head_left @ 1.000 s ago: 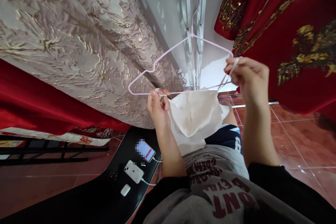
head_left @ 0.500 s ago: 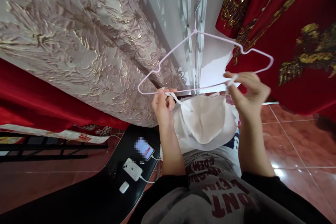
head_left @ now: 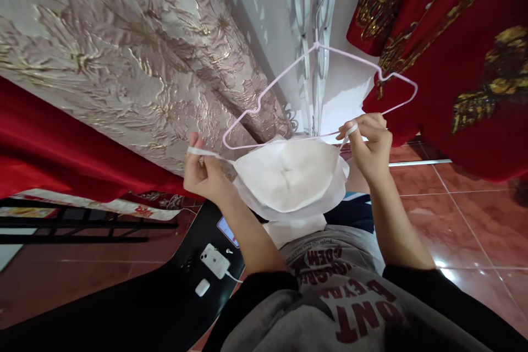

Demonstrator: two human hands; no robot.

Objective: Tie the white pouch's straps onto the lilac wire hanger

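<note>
A white strappy garment [head_left: 291, 176] hangs stretched between my two hands, just below the bottom bar of a pale pink wire hanger [head_left: 268, 98]. My left hand [head_left: 204, 173] is closed, pinching the garment's left strap out to the left of the hanger. My right hand [head_left: 367, 143] is closed on the right strap, which loops over a finger near the hanger's bottom bar. The hanger's metal hook is caught on a white frame above.
A gold brocade cloth [head_left: 124, 60] hangs at the left over red fabric [head_left: 49, 159]. A red garment with gold embroidery [head_left: 466, 60] hangs at the right. Below lie a black board [head_left: 124, 308] with two phones and a small white case, and red floor tiles [head_left: 474, 220].
My left hand has moved left and away from the hanger's bar, pulling the strap taut. The garment has spread wider under the hanger. My right hand has stayed near the bar.
</note>
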